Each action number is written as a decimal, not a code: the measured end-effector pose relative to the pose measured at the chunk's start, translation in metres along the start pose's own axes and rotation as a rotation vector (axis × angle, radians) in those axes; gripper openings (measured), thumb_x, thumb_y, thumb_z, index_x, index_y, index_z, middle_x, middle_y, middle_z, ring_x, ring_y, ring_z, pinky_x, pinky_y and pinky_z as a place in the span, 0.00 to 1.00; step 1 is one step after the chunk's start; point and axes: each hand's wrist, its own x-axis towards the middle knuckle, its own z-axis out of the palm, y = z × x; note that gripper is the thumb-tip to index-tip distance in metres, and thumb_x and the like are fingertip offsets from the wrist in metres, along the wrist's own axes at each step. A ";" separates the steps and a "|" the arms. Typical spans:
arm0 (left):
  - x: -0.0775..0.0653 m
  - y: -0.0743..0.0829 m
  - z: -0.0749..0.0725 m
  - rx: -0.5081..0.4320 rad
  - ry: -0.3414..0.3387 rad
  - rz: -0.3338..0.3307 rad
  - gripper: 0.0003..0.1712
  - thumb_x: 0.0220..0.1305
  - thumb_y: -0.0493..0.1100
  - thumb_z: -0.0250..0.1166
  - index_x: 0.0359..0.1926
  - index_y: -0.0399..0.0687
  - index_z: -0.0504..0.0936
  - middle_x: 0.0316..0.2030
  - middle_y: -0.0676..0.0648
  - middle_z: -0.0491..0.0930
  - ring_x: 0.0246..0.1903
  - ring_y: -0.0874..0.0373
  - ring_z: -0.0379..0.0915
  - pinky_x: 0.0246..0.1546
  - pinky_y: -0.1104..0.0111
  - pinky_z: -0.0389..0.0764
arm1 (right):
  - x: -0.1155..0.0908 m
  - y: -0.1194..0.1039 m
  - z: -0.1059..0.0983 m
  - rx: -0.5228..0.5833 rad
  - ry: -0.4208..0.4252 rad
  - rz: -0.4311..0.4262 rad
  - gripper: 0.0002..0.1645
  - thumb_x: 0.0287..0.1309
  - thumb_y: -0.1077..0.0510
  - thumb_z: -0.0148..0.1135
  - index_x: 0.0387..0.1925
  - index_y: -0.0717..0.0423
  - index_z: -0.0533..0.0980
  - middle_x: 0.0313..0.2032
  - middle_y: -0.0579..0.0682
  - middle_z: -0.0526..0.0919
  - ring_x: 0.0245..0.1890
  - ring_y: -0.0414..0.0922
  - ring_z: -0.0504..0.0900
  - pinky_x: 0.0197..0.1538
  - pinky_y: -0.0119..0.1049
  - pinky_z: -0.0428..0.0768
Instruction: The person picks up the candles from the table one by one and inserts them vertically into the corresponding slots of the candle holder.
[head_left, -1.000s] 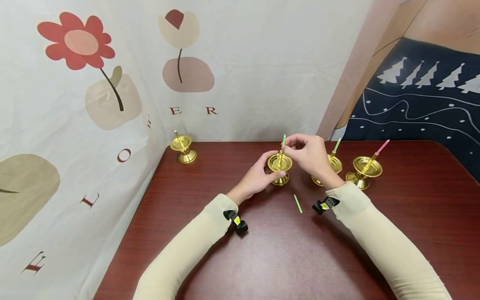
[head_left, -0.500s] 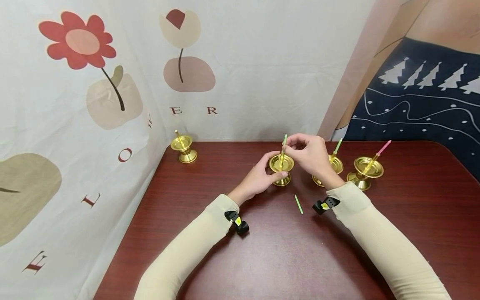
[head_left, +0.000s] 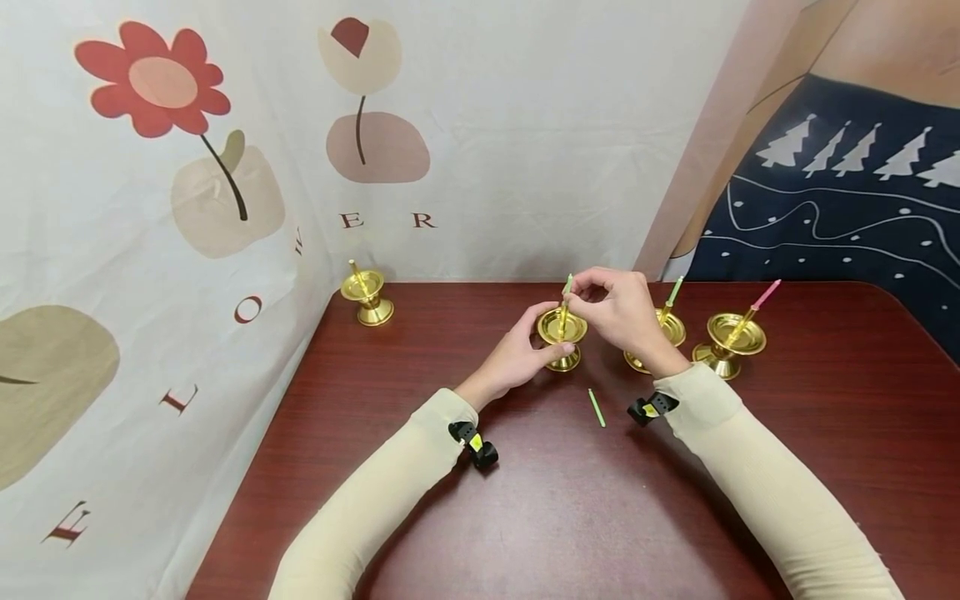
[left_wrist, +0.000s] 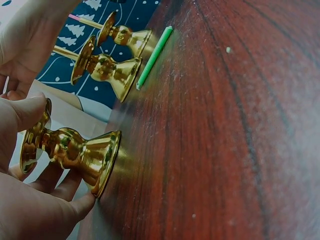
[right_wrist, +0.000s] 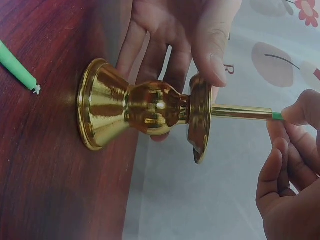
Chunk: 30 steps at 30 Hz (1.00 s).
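My left hand (head_left: 517,354) grips a brass candle holder (head_left: 562,327) by its dish and stem, thumb on the near rim. The holder's flared foot (right_wrist: 102,105) meets the table in the right wrist view. Between thumb and fingertips my right hand (head_left: 618,308) pinches a thin green candle (head_left: 569,283), upright over the holder's centre tube (right_wrist: 242,112). The candle's lower end sits at the mouth of that tube; how deep it goes is hidden by the fingers. A second green candle (head_left: 596,407) lies loose on the table nearer the body.
Behind my right hand stands a brass holder (head_left: 674,331) with a green candle, partly hidden. Right of it, another holder (head_left: 738,335) bears a pink candle (head_left: 767,295). A holder (head_left: 365,292) without a coloured candle stands at the far left. Printed cloth (head_left: 525,167) hangs behind the table (head_left: 525,517).
The green candle's top has dropped slightly towards the tube, so less of it shows above the right fingertips. Both hands have barely moved.
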 end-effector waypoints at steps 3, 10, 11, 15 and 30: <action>0.000 0.000 0.000 0.005 0.000 -0.005 0.43 0.74 0.39 0.76 0.82 0.47 0.65 0.71 0.40 0.76 0.65 0.50 0.79 0.66 0.61 0.78 | 0.001 0.001 -0.001 -0.009 -0.005 -0.015 0.03 0.59 0.66 0.72 0.33 0.59 0.89 0.28 0.48 0.88 0.29 0.44 0.83 0.36 0.22 0.76; -0.001 0.000 0.000 0.010 -0.003 -0.011 0.43 0.74 0.39 0.75 0.83 0.47 0.64 0.72 0.41 0.75 0.66 0.50 0.78 0.67 0.61 0.77 | 0.000 0.001 -0.001 -0.007 -0.011 -0.030 0.03 0.58 0.66 0.72 0.33 0.59 0.90 0.28 0.47 0.88 0.29 0.43 0.83 0.35 0.22 0.76; -0.001 0.001 0.000 0.010 -0.004 -0.011 0.43 0.74 0.39 0.75 0.83 0.47 0.64 0.72 0.41 0.75 0.66 0.50 0.78 0.66 0.61 0.77 | 0.000 0.001 -0.002 -0.008 -0.012 -0.030 0.03 0.58 0.66 0.72 0.33 0.58 0.90 0.28 0.47 0.88 0.28 0.43 0.83 0.35 0.22 0.76; -0.001 0.002 0.000 0.010 -0.003 -0.008 0.43 0.74 0.39 0.75 0.83 0.47 0.64 0.72 0.41 0.75 0.65 0.50 0.78 0.66 0.62 0.78 | 0.001 0.000 -0.003 -0.019 -0.015 -0.034 0.04 0.59 0.67 0.72 0.32 0.57 0.89 0.28 0.47 0.88 0.28 0.44 0.83 0.35 0.23 0.76; -0.002 0.003 0.000 0.015 -0.003 -0.012 0.43 0.74 0.40 0.75 0.82 0.48 0.65 0.71 0.41 0.76 0.64 0.50 0.79 0.66 0.60 0.79 | 0.001 -0.002 -0.003 -0.033 -0.035 0.007 0.05 0.60 0.69 0.75 0.32 0.57 0.89 0.27 0.48 0.88 0.28 0.44 0.84 0.34 0.22 0.76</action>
